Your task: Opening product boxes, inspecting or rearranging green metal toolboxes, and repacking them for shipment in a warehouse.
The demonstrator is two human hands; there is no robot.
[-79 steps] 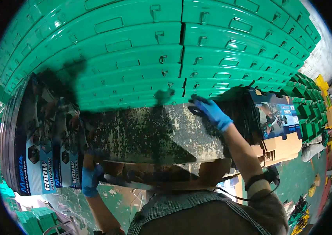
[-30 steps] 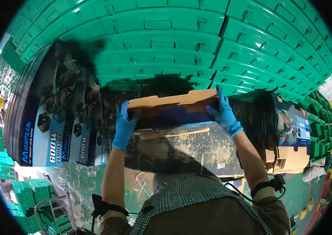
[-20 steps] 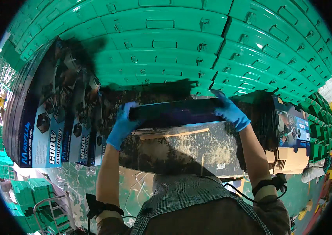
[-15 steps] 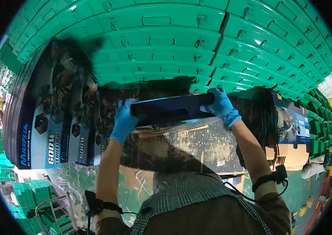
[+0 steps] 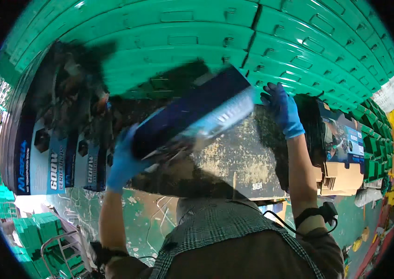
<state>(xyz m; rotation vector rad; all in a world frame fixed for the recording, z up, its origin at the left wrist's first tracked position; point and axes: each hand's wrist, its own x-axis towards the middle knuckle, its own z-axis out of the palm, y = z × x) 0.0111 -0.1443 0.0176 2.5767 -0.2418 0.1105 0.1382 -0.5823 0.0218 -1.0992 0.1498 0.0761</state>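
Note:
A long dark-blue and light-blue printed cardboard box (image 5: 192,111), blurred by motion, hangs tilted over the bench, its right end higher and farther away. My left hand (image 5: 126,160), in a blue glove, grips its left end; some of those fingers are hidden by the box and smeared. Just beyond the box's other end, my right hand (image 5: 284,109), also gloved, is apart from it with fingers spread and nothing in them. Under the box lies the worn black bench top (image 5: 227,162).
Green metal cases (image 5: 183,42) with latches are stacked like a wall behind the bench. Printed flat cartons (image 5: 43,153) stand at the left. More printed cartons (image 5: 346,144) and brown cardboard (image 5: 341,176) are at the right. A metal ladder (image 5: 69,251) stands lower left.
My right hand has let go of the box and moved right. My left hand has shifted left and lower, and the box has swung from nearly level to a tilt, showing its light-blue printed side.

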